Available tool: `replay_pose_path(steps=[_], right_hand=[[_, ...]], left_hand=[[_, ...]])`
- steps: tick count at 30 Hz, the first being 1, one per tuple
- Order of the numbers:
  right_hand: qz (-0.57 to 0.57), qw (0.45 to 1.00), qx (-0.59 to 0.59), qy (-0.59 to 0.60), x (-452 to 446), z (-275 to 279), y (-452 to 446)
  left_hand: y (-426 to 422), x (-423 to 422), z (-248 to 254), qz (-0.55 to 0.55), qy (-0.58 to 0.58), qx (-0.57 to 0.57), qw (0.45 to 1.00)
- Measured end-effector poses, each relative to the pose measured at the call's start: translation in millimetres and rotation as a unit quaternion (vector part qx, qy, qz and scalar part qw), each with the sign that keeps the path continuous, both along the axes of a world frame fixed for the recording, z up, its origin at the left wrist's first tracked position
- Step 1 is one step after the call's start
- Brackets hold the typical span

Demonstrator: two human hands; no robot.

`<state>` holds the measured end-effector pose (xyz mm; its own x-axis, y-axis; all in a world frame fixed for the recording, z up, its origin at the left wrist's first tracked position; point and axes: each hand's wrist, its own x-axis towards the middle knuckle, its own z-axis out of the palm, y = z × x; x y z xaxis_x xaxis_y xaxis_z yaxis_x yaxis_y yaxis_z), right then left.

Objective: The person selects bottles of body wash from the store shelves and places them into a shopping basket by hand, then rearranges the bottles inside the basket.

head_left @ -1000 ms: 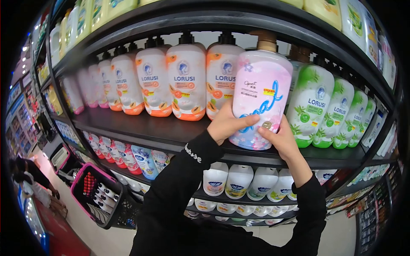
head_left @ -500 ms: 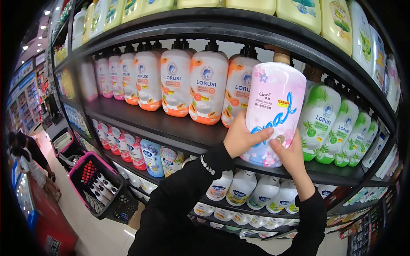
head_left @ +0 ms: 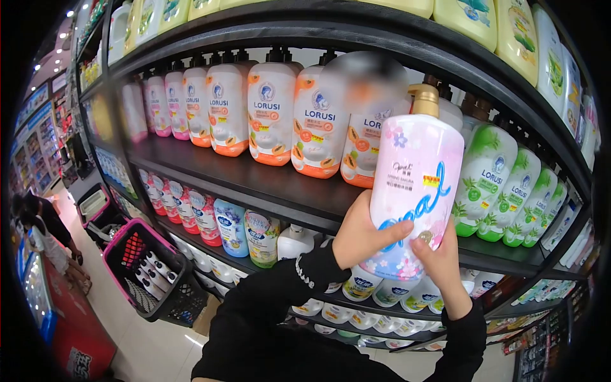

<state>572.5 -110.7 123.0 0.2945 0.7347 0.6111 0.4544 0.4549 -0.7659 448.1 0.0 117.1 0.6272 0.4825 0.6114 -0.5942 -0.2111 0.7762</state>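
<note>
A large pink pump bottle (head_left: 414, 191) with a gold pump, cherry blossom print and blue "opal" lettering is held upright in front of the shelf. My left hand (head_left: 369, 234) grips its lower left side, thumb across the front. On its lower right side, my right hand (head_left: 439, 251) is closed around it too, thumb near a small round sticker. Behind it on the shelf stand white-and-orange LORUSI pump bottles (head_left: 318, 124) to the left. White-and-green LORUSI bottles (head_left: 482, 181) stand to the right.
Dark shelf boards (head_left: 254, 181) run across, with yellow bottles (head_left: 468, 22) above and several white bottles (head_left: 363, 283) below. A black basket with a pink rim (head_left: 172, 299) holds several bottles at left. Two people (head_left: 48, 235) are in the aisle at far left.
Both hands have brought the pink pump bottle down and outward from the shelf, and its gold pump now shows fully. The view has shifted slightly.
</note>
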Motion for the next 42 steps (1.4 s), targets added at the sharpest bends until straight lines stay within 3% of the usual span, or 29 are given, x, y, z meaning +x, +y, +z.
replay_pose_path(steps=[6, 11, 14, 20, 22, 24, 26, 29, 32, 36, 42], right_hand=[[0.004, 0.999, -0.026, -0.024, -20, -19, -13], [0.057, 0.998, 0.01, -0.003, -37, -36, -15], [0.082, 0.994, -0.066, -0.042, -51, -31, -21], [0.088, 0.995, -0.05, -0.015, -96, -44, -7], [0.084, 0.994, -0.063, -0.038, -111, -50, 0], [0.077, 0.994, -0.066, -0.048, -127, -54, 8], [0.09, 0.989, -0.103, -0.052, -146, -59, 14], [0.064, 0.986, -0.102, -0.119, -175, -73, 22], [0.084, 0.98, -0.154, -0.091, -206, -80, 23], [0.02, 0.985, -0.172, -0.01, -253, -79, 37], [-0.017, 0.968, -0.246, 0.037, -296, -93, 33]], left_hand=[[-10, -22, -29, 0.093, -0.01, 0.029, 0.995], [-16, -54, -31, 0.069, -0.025, 0.031, 0.997], [-17, -77, -27, 0.057, -0.019, 0.031, 0.998], [-1, -133, -20, 0.034, 0.034, 0.063, 0.997], [8, -150, -16, 0.147, -0.046, 0.212, 0.965], [15, -169, -23, 0.134, -0.035, 0.201, 0.97], [18, -191, -30, 0.019, 0.038, 0.031, 0.999], [31, -224, -46, 0.027, 0.119, 0.068, 0.99], [44, -244, -67, 0.036, 0.091, 0.141, 0.985], [51, -271, -86, -0.091, 0.127, 0.06, 0.986], [43, -292, -109, -0.173, 0.122, -0.034, 0.977]])
